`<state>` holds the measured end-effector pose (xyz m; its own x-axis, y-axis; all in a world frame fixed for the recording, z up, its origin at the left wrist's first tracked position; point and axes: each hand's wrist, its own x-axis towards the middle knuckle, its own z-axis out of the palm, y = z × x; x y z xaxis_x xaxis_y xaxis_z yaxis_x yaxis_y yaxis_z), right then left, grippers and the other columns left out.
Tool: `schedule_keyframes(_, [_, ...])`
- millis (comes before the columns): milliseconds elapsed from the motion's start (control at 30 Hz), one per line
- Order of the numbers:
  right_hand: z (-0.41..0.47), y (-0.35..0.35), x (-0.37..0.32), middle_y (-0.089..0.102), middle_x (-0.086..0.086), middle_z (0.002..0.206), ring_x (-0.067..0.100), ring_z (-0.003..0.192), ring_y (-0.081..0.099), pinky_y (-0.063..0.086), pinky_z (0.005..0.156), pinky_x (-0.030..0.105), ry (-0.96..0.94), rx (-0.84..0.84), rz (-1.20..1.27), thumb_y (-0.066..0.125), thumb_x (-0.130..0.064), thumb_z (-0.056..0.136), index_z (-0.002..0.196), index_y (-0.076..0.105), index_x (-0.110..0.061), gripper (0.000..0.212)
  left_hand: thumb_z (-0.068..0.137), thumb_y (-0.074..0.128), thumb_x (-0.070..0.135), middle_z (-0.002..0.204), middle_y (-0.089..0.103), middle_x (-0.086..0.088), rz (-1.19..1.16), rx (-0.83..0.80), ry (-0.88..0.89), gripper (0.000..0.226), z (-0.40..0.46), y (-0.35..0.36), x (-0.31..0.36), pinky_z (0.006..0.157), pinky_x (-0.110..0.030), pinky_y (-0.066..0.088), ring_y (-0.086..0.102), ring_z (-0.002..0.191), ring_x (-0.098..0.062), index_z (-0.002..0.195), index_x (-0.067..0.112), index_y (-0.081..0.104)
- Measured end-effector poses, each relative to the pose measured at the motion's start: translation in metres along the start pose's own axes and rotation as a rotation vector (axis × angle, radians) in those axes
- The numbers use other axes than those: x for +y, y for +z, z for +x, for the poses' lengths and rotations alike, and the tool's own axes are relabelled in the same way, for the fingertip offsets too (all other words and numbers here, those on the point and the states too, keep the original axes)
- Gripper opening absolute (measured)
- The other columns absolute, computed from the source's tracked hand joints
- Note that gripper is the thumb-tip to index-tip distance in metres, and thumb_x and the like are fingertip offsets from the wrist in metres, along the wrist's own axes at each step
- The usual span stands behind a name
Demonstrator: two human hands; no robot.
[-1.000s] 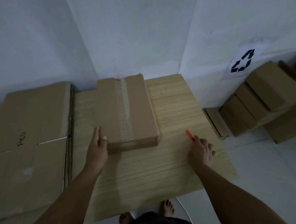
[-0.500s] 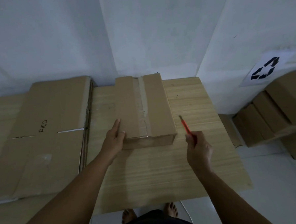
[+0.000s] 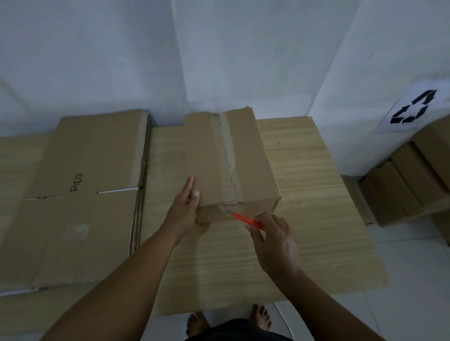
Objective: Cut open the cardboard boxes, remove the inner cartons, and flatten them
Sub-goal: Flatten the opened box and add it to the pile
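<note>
Now left hand [image 3: 185, 207] presses flat beside the box [image 3: 229, 165]; right hand [image 3: 273, 242] grips the cutter [image 3: 247, 220] (tip at tape).

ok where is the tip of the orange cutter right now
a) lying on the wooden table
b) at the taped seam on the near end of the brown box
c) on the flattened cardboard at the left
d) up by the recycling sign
b: the right hand holds the slim orange utility cutter with its tip at the clear tape on the near face of the brown cardboard box.
</note>
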<state>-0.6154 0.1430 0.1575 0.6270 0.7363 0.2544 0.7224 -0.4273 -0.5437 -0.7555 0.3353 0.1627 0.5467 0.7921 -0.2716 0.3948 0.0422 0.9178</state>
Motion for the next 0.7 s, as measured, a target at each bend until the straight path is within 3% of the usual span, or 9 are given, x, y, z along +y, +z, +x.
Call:
schedule_keyframes(300, [0.001, -0.004, -0.006, 0.058, -0.012, 0.076, 0.009, 0.065, 0.055, 0.04, 0.054, 0.023, 0.076, -0.102, -0.048, 0.069, -0.037, 0.091, 0.088, 0.059, -0.025, 0.015, 0.106, 0.038, 0.042, 0.163, 0.021, 0.008, 0.023, -0.008, 0.004, 0.053, 0.004, -0.001, -0.007, 0.113, -0.025, 0.022, 0.025, 0.143, -0.005, 0.156, 0.043, 0.019])
schedule_keyframes(433, [0.002, -0.008, -0.015, 0.059, -0.013, 0.075, 0.005, 0.056, 0.051, 0.029, 0.048, 0.017, 0.065, -0.139, -0.11, 0.066, -0.041, 0.092, 0.09, 0.06, -0.027, 0.016, 0.106, 0.039, 0.04, 0.164, 0.018, 0.007, 0.031, -0.014, 0.026, 0.058, 0.003, 0.001, -0.007, 0.114, -0.023, 0.019, 0.022, 0.141, 0.0, 0.158, 0.037, 0.012])
schedule_keyframes(500, [0.003, -0.01, -0.023, 0.062, -0.012, 0.081, 0.007, 0.062, 0.057, 0.039, 0.052, 0.02, 0.062, -0.167, -0.094, 0.063, -0.04, 0.095, 0.101, 0.062, -0.029, 0.012, 0.106, 0.041, 0.039, 0.165, 0.014, 0.009, 0.027, -0.021, 0.029, 0.063, 0.001, 0.002, -0.006, 0.116, -0.023, 0.017, 0.019, 0.143, 0.0, 0.159, 0.034, 0.005])
schedule_keyframes(567, [0.004, -0.01, -0.032, 0.065, -0.01, 0.088, 0.011, 0.07, 0.063, 0.053, 0.061, 0.028, 0.043, -0.207, -0.075, 0.057, -0.036, 0.099, 0.123, 0.057, -0.035, 0.025, 0.106, 0.041, 0.039, 0.164, 0.017, 0.006, 0.048, -0.036, 0.033, 0.065, 0.001, 0.002, -0.006, 0.114, -0.023, 0.019, 0.02, 0.138, 0.002, 0.159, 0.032, 0.004])
schedule_keyframes(633, [0.005, -0.009, -0.041, 0.064, -0.008, 0.093, 0.014, 0.076, 0.064, 0.057, 0.068, 0.034, 0.035, -0.249, -0.08, 0.052, -0.034, 0.101, 0.139, 0.048, -0.043, 0.039, 0.106, 0.041, 0.037, 0.159, 0.027, 0.0, 0.073, -0.037, 0.036, 0.063, 0.0, 0.003, -0.004, 0.109, -0.022, 0.021, 0.025, 0.132, 0.001, 0.159, 0.03, 0.007])
schedule_keyframes(700, [0.008, -0.007, -0.049, 0.065, -0.007, 0.1, 0.017, 0.084, 0.065, 0.056, 0.075, 0.038, 0.075, -0.277, -0.059, 0.049, -0.033, 0.102, 0.142, 0.045, -0.046, 0.042, 0.107, 0.041, 0.035, 0.152, 0.033, 0.0, 0.093, -0.028, 0.039, 0.062, 0.001, 0.005, -0.004, 0.105, -0.021, 0.023, 0.029, 0.129, 0.0, 0.16, 0.027, 0.009])
